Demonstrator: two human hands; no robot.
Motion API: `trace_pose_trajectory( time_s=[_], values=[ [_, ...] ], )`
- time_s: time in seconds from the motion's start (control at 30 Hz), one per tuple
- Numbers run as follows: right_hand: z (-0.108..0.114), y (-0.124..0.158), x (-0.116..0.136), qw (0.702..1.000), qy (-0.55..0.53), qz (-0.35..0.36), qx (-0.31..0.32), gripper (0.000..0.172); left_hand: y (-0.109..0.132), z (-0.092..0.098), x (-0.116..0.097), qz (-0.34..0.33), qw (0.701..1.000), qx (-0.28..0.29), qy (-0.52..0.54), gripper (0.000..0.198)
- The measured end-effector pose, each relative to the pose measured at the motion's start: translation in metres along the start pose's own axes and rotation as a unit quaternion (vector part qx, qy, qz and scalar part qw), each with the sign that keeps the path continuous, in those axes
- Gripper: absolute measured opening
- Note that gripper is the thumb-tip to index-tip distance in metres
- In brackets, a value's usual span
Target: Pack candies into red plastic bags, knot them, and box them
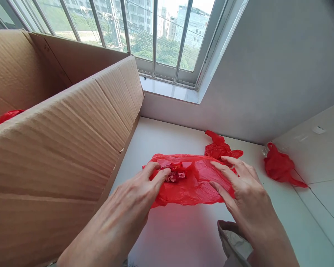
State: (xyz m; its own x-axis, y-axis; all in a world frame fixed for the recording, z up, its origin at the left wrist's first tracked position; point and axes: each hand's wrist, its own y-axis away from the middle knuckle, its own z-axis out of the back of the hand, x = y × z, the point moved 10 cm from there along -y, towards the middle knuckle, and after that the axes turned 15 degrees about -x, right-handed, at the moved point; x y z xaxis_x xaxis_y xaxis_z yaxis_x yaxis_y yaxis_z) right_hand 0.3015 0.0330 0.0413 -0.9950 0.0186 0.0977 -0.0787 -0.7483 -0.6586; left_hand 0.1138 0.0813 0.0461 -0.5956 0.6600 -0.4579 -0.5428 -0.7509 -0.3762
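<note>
Head view: both hands [144, 185] open, flat on red bag [195, 181]; packet [174, 175] print unreadable.

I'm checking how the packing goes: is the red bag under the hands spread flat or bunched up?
Spread flat: the red bag lies smoothed on the white surface, small packets showing through it, both hands pressing it.

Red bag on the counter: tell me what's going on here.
A person presses both hands on a flat red bag lying on the white counter. The left hand has its fingers on small red packets inside the bag; the right hand lies spread on its right side. A cardboard box stands to the left, and two crumpled red bags lie behind.
</note>
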Motion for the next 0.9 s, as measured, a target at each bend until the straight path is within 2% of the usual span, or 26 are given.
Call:
trace_pose_trajectory(
  time_s=[0.1,0.2,0.3,0.4,0.5,0.6,0.73,0.8,0.9],
  values=[
    [-0.004,0.002,-0.008,1.000,-0.013,-0.006,0.026,0.041,0.002,0.003,-0.001,0.006,1.000,0.003,0.003,0.053],
    [-0.001,0.003,-0.027,0.999,-0.002,-0.037,0.021,0.045,0.006,0.005,0.000,0.018,1.000,0.010,-0.020,0.055],
    [0.000,0.005,-0.038,0.998,0.004,-0.054,0.031,0.040,0.010,0.005,-0.004,-0.005,0.999,0.004,-0.039,0.054],
    [0.000,0.007,-0.037,0.998,0.008,-0.051,0.036,0.039,0.012,0.000,-0.005,-0.036,0.999,0.005,-0.034,0.038],
    [-0.004,0.008,-0.039,0.997,0.009,-0.058,0.046,0.047,0.015,-0.008,0.001,-0.064,0.998,0.021,-0.013,0.021],
    [-0.012,0.010,-0.045,0.994,-0.007,-0.064,0.089,0.051,0.017,-0.010,0.004,-0.095,0.995,0.028,0.001,0.021],
    [-0.011,0.013,-0.055,0.989,-0.031,-0.072,0.124,0.040,0.018,0.003,-0.015,-0.141,0.989,0.017,0.038,0.027],
    [-0.003,0.013,-0.059,0.990,-0.024,-0.090,0.106,0.036,0.015,0.014,-0.023,-0.124,0.991,-0.005,0.051,0.030],
    [0.006,0.013,-0.056,0.992,-0.024,-0.094,0.085,0.036,0.013,0.022,-0.024,-0.087,0.995,-0.034,0.045,0.038]
  ],
)
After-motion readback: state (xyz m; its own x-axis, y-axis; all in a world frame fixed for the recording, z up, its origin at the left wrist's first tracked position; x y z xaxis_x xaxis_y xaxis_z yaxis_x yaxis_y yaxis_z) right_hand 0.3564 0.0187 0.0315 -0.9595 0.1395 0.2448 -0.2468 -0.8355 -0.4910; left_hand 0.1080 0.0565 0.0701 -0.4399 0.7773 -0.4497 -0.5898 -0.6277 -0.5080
